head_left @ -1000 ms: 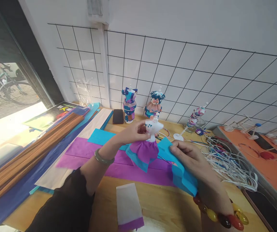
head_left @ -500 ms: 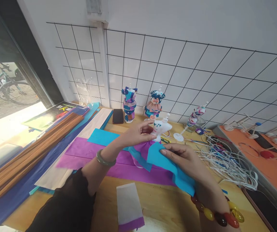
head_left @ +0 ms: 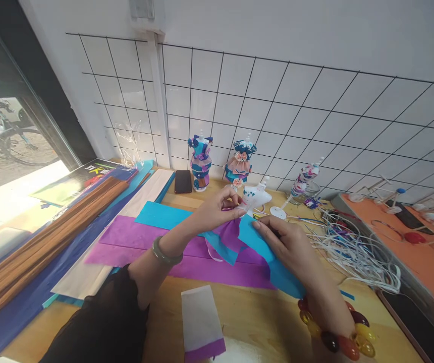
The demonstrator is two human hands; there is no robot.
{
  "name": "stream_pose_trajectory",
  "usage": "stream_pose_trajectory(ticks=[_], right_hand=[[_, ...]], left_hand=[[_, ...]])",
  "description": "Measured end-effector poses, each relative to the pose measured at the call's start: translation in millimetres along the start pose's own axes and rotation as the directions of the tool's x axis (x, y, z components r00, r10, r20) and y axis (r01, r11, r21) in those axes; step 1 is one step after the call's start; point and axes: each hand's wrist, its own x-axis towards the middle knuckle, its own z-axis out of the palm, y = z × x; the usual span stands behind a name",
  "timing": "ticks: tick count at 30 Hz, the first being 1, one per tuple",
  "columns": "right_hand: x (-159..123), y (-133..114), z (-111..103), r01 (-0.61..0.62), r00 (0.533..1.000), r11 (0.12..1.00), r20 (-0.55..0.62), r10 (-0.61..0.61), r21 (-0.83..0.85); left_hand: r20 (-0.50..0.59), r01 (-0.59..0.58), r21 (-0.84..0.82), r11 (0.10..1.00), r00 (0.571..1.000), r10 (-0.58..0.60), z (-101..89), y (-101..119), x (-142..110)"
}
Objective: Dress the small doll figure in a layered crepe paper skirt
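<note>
A small white dress form (head_left: 256, 197) leans to the right in the middle of the table, with a purple paper skirt (head_left: 229, 233) gathered below its waist. My left hand (head_left: 222, 207) is closed at its waist, fingers and thumb pinching where the skirt meets the torso; the exact grip is partly hidden. Between thumb and fingers, my right hand (head_left: 283, 234) holds a blue crepe paper strip (head_left: 253, 236) against the skirt's right side. The strip's long end hangs down under my right palm. Another blue piece (head_left: 222, 247) wraps the skirt's front left.
Purple paper sheets (head_left: 198, 269) lie beneath the work. Paper rolls (head_left: 61, 237) fill the left side. Two decorated dress forms (head_left: 201, 164) and a phone (head_left: 183, 181) stand or lie behind. Tangled cords (head_left: 353, 252) and an orange tray (head_left: 429, 257) are at right. A white-and-purple piece (head_left: 203, 322) lies in front.
My right hand has brought the blue strip's upper end closer to the dress form's waist. The dress form has shifted slightly right relative to my left hand. The view has turned a little.
</note>
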Motion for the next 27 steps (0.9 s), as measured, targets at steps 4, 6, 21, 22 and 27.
stream_pose_trajectory(ticks=[4,6,21,22,27], right_hand=[[0,3,3,0.030,0.998,0.993,-0.048,-0.036,-0.110],[1,5,4,0.046,0.997,0.990,-0.062,-0.055,-0.136],[7,18,8,0.109,0.977,0.975,-0.161,-0.142,-0.195],[7,18,8,0.108,0.977,0.974,-0.160,-0.141,-0.199],[7,18,8,0.095,0.983,0.976,-0.139,-0.124,-0.196]], left_hand=[[0.014,-0.053,0.057,0.997,0.999,0.053,1.0,0,0],[0.029,-0.098,0.087,0.991,0.995,0.096,1.2,1,1],[0.002,-0.104,0.202,0.974,0.994,0.106,5.8,11,-1],[0.008,-0.099,0.203,0.974,0.995,0.099,6.2,12,-1],[0.021,-0.084,0.183,0.980,0.996,0.081,8.1,16,-2]])
